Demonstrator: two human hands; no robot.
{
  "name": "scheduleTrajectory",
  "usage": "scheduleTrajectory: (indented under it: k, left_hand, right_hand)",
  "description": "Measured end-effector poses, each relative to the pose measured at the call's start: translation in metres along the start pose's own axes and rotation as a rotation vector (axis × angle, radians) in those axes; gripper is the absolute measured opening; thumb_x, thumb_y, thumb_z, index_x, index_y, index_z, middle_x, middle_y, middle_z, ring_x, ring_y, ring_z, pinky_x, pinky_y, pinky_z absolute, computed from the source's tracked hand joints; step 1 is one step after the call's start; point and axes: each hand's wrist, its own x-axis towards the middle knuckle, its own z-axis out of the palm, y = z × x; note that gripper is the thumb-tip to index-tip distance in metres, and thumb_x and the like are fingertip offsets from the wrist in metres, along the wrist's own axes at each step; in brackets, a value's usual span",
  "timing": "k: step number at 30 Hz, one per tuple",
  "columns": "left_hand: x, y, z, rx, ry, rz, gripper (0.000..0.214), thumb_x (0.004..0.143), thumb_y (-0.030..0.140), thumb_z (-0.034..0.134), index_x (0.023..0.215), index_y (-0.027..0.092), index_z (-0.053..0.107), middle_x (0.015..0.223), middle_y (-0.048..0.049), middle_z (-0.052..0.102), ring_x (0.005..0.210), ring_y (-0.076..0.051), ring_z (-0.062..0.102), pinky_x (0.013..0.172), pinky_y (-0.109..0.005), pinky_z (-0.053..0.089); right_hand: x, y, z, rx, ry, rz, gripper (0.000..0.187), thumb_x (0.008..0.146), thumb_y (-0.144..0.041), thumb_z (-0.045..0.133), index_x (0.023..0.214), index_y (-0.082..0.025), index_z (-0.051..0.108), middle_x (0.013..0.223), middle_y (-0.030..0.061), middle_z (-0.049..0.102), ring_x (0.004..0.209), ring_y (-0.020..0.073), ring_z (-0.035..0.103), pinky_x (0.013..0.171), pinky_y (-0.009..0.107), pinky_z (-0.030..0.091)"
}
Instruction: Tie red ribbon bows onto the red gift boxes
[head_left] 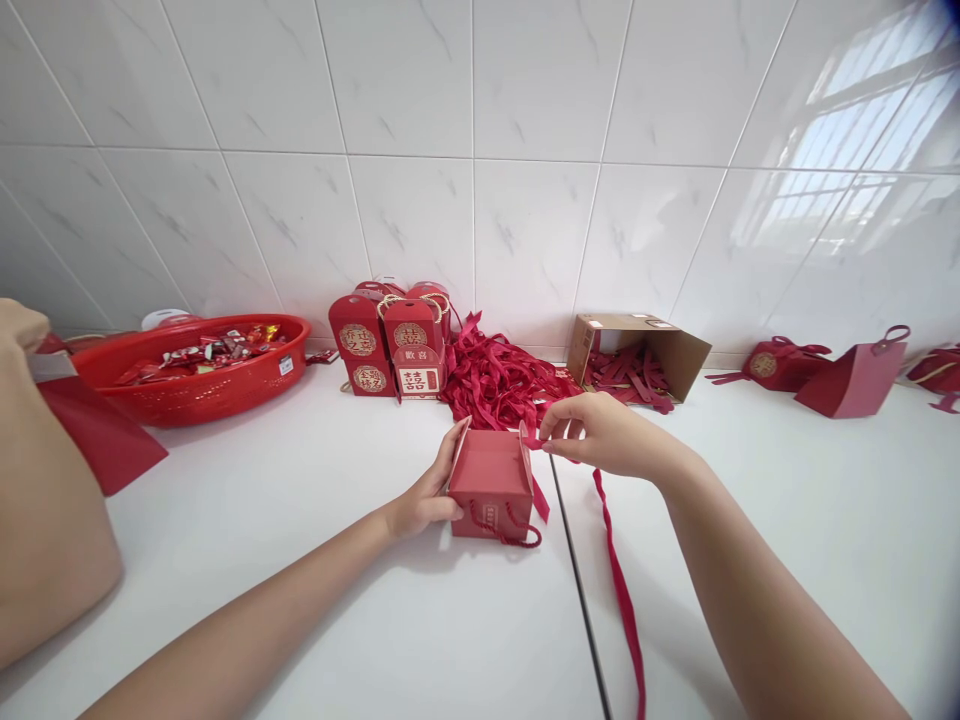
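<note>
A small red gift box (pixel 491 485) with a cord handle stands open on the white counter in front of me. My left hand (pixel 427 495) grips its left side, fingers curled round the wall. My right hand (pixel 600 435) pinches a long red ribbon (pixel 622 590) at the box's top right edge; the ribbon trails down the counter toward me.
A pile of red ribbons (pixel 499 380) lies by the tiled wall beside finished red boxes (pixel 394 345). A tipped cardboard carton (pixel 637 350) holds more ribbons. A red basket of sweets (pixel 195 370) stands left. Another person's arm (pixel 45 500) is at far left. More red boxes (pixel 847 375) sit right.
</note>
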Motion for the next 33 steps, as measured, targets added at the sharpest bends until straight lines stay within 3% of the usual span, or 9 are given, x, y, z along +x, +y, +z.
scheduleTrajectory:
  k: [6, 10, 18, 22, 25, 28, 30, 33]
  left_hand:
    - [-0.001, 0.002, 0.005, 0.005, -0.037, -0.026, 0.097, 0.072, 0.025, 0.066, 0.145, 0.033, 0.002, 0.149, -0.0132, 0.027, 0.132, -0.037, 0.032, 0.104, -0.059, 0.023]
    - [0.000, 0.001, 0.010, -0.016, -0.083, -0.018, 0.099, 0.072, 0.028, 0.068, 0.146, 0.033, 0.002, 0.151, -0.0143, 0.024, 0.134, -0.038, 0.029, 0.106, -0.059, 0.019]
    - [0.000, -0.004, 0.018, -0.087, -0.116, -0.006, 0.103, 0.072, 0.030, 0.068, 0.146, 0.031, -0.004, 0.149, -0.0158, 0.027, 0.133, -0.037, 0.032, 0.105, -0.059, 0.022]
    - [-0.001, -0.002, 0.023, -0.085, -0.159, -0.023, 0.102, 0.074, 0.029, 0.067, 0.146, 0.030, -0.005, 0.149, -0.0162, 0.027, 0.134, -0.037, 0.031, 0.106, -0.058, 0.021]
    - [-0.002, -0.002, 0.025, -0.102, -0.168, -0.036, 0.102, 0.073, 0.031, 0.068, 0.145, 0.032, -0.005, 0.149, -0.0161, 0.026, 0.133, -0.037, 0.031, 0.105, -0.059, 0.021]
    - [-0.003, -0.002, 0.026, -0.089, -0.179, -0.038, 0.101, 0.073, 0.032, 0.068, 0.145, 0.034, -0.003, 0.150, -0.0148, 0.025, 0.135, -0.037, 0.029, 0.105, -0.059, 0.021]
    - [-0.003, -0.001, 0.027, -0.083, -0.182, -0.043, 0.100, 0.073, 0.032, 0.068, 0.145, 0.034, -0.002, 0.150, -0.0145, 0.024, 0.134, -0.037, 0.030, 0.104, -0.058, 0.023]
    - [-0.002, 0.000, 0.029, -0.065, -0.160, -0.031, 0.100, 0.073, 0.034, 0.068, 0.145, 0.032, -0.001, 0.147, -0.0167, 0.029, 0.131, -0.038, 0.036, 0.103, -0.058, 0.026]
  right_hand:
    - [0.004, 0.005, 0.004, 0.126, -0.050, 0.010, 0.031, 0.075, -0.030, 0.062, 0.105, -0.024, 0.056, 0.082, 0.0007, 0.068, 0.066, 0.0148, 0.059, 0.053, 0.024, 0.042]
    - [0.005, 0.007, 0.000, 0.151, -0.159, -0.008, 0.038, 0.075, -0.028, 0.063, 0.113, -0.026, 0.059, 0.080, 0.0002, 0.067, 0.067, 0.0151, 0.060, 0.055, 0.025, 0.043]
    - [0.009, 0.015, -0.004, 0.387, -0.336, -0.086, 0.025, 0.076, -0.035, 0.064, 0.096, -0.019, 0.066, 0.082, 0.0023, 0.068, 0.074, 0.0153, 0.061, 0.064, 0.026, 0.045]
    - [0.008, 0.020, -0.007, 0.389, -0.390, -0.119, 0.025, 0.074, -0.038, 0.067, 0.089, -0.018, 0.066, 0.080, 0.0022, 0.067, 0.075, 0.0157, 0.062, 0.067, 0.026, 0.046]
    - [0.006, 0.020, -0.011, 0.251, -0.320, -0.174, 0.023, 0.072, -0.039, 0.069, 0.084, -0.019, 0.069, 0.084, 0.0025, 0.064, 0.080, 0.0164, 0.060, 0.072, 0.028, 0.046]
    - [0.005, 0.020, -0.012, 0.209, -0.259, -0.261, 0.020, 0.070, -0.038, 0.072, 0.080, -0.021, 0.069, 0.103, 0.0035, 0.059, 0.095, 0.0174, 0.056, 0.085, 0.031, 0.044]
    - [0.007, 0.023, -0.009, 0.299, -0.354, -0.316, 0.016, 0.074, -0.034, 0.069, 0.081, -0.020, 0.065, 0.106, 0.0043, 0.060, 0.096, 0.0168, 0.056, 0.087, 0.032, 0.044]
    - [0.013, 0.030, -0.002, 0.470, -0.503, -0.334, 0.014, 0.079, -0.029, 0.066, 0.081, -0.017, 0.059, 0.088, 0.0036, 0.065, 0.082, 0.0141, 0.060, 0.074, 0.028, 0.047]
